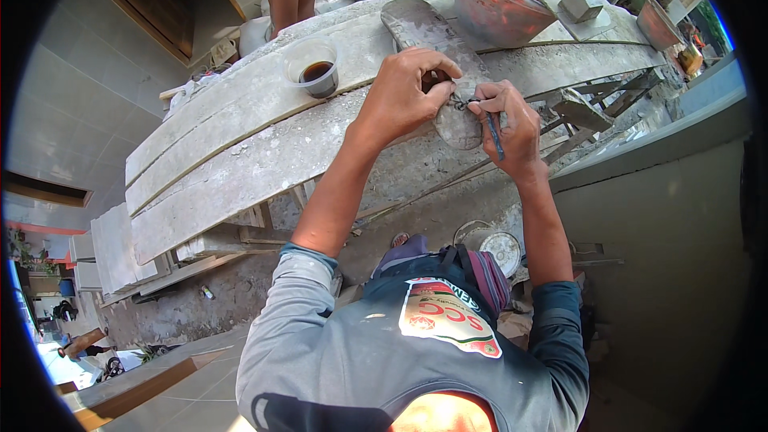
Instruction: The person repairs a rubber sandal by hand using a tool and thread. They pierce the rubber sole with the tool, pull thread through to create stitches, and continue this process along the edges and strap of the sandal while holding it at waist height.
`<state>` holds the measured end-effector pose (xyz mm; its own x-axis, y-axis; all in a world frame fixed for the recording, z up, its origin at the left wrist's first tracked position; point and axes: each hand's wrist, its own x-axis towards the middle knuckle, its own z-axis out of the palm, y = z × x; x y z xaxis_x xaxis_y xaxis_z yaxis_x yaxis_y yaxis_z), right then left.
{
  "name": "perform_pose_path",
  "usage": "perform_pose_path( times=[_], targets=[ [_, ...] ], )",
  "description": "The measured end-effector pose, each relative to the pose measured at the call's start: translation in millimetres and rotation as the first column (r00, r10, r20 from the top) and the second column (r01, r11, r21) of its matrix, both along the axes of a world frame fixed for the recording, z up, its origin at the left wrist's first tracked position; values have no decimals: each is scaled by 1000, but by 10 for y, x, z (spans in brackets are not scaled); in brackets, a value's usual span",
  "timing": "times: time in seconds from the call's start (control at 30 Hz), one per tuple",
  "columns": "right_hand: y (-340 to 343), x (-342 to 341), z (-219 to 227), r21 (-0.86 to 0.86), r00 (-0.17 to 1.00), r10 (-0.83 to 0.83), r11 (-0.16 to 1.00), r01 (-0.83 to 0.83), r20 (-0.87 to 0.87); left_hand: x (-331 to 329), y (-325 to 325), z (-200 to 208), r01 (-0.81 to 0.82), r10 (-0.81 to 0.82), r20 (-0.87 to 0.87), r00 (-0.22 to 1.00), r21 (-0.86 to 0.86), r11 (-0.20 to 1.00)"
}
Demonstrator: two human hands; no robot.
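table (232, 132): long pale planks, stained and spattered.
grey board (420, 26): long, round-ended, lying across the planks, near end jutting past the table edge.
left hand (410, 94): raised at the board, thumb and fingers curled into a ring; tips at a small dark piece (458, 102); whether they grip it cannot be told.
right hand (516, 124): fingers closed on a slim blue rod (495, 139).
small dark piece: between the fingertips of both hands, over the board; form too small to tell.
hand spacing: near each other.
clear tub (316, 72): on the table, left of the left hand, dark liquid inside.
orange basin (496, 8): on the table, beyond the right hand, grey-smeared.
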<state>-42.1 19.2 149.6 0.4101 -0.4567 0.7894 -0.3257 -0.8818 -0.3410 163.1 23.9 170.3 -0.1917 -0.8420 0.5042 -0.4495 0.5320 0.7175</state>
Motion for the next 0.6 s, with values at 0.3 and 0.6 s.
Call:
perform_pose_path(
  times=[0.3,0.6],
  targets=[
    [-8,73,-126,13,983,-95,995,94,159,-103,386,-73,-157,146,-126,981,-81,984],
    [73,124,-28,75,987,-114,992,106,113,-127,422,-74,-19,42,60,997,-343,939]
  ],
)
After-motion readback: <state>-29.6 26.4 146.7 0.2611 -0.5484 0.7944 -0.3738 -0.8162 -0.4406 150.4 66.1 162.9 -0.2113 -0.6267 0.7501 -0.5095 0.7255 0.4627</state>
